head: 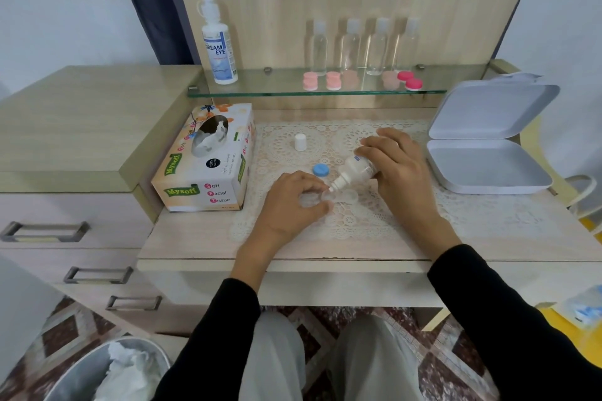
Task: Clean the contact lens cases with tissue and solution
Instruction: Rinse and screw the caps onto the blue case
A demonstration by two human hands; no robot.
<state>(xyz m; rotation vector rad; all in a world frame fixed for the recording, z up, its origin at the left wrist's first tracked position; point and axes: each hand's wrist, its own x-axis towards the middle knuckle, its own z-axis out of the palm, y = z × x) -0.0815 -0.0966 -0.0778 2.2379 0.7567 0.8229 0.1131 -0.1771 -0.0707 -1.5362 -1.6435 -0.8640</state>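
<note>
Looks like you're at the solution step: right hand point(400, 169) grips the bottle point(356, 169), left hand point(293, 202) pinches the case point(343, 197), no wiping yet.

Tissue box point(208, 172): "Mysoft", "Soft Facial Tissue"; shelf bottle point(219, 42): prob. "DREAM EYE"

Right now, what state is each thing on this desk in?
small bottle: uncapped, tipped nozzle-down, gripped by right hand
white cap: off, standing upright
lens case: open, held by left hand
blue lid: off, lying flat
tissue box: open, tissue poking out
white box: lid raised
large bottle: capped, upright
</note>
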